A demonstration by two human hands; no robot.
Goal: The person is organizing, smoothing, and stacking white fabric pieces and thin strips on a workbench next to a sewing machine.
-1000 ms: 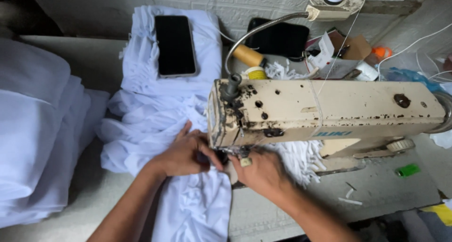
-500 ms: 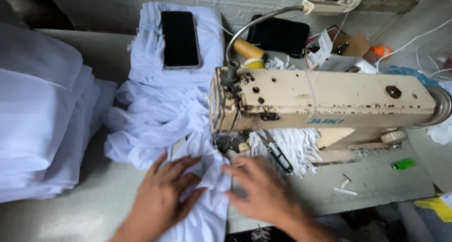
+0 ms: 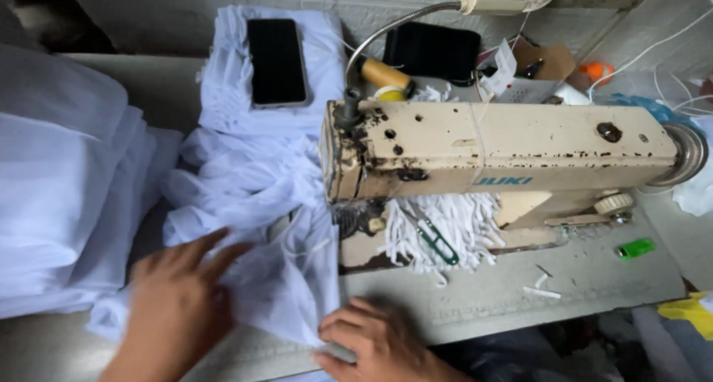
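A worn cream sewing machine (image 3: 505, 151) stands on the grey table (image 3: 520, 285). White thin fabric (image 3: 252, 196) lies bunched to its left and runs toward the needle area. My left hand (image 3: 178, 308) rests flat on the fabric near the table's front edge, fingers spread. My right hand (image 3: 371, 341) presses the lower right corner of the fabric against the table edge, fingers curled down. A heap of white strips (image 3: 445, 230) with a green thread snip (image 3: 434, 237) sits under the machine arm.
A black phone (image 3: 276, 61) lies on folded white cloth at the back. A stack of white fabric (image 3: 59, 189) fills the left. A dark pouch (image 3: 432, 51), a yellow thread spool (image 3: 385, 76) and a lamp arm (image 3: 401, 21) are behind the machine. A small green lighter (image 3: 633, 248) lies at right.
Both hands have drawn back from the needle area toward the front edge, pulling the white fabric out with them. The view has shifted slightly.
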